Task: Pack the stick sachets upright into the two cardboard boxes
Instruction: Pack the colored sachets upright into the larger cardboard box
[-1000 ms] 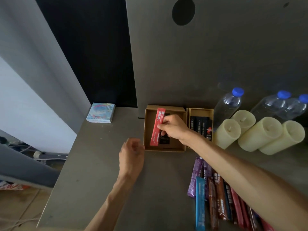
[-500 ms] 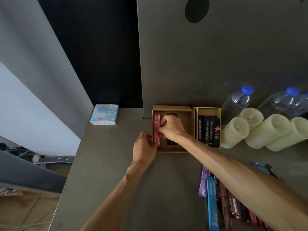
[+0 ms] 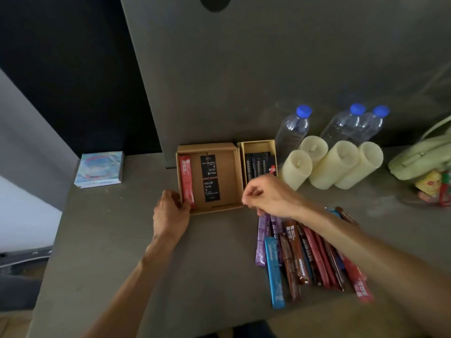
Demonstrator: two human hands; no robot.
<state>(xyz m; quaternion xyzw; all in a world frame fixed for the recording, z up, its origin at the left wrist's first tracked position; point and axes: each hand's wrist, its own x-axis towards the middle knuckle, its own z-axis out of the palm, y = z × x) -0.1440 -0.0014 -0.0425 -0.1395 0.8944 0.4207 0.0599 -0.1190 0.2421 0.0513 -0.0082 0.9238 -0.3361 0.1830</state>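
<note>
A wide cardboard box (image 3: 231, 176) stands at the back of the grey table, with a red stick sachet (image 3: 186, 180) against its left wall and a black label on its floor. My left hand (image 3: 172, 212) grips the box's front-left corner, thumb touching the red sachet's lower end. Right of it, a narrow cardboard box (image 3: 241, 162) holds several black sachets (image 3: 258, 167). My right hand (image 3: 268, 196) hovers, fingers curled and empty, between the boxes and a loose pile of purple, blue, brown and red sachets (image 3: 305, 254) on the table.
Three water bottles (image 3: 292, 130) and several cream candles (image 3: 332, 164) stand right of the boxes. A pale green bag (image 3: 424, 154) lies at the far right. A small colourful box (image 3: 98, 170) sits at the back left. The table's left edge drops to the floor.
My right hand let go of the red sachet in the wide box and drew back toward the loose pile. My left hand came up to the box's front-left corner.
</note>
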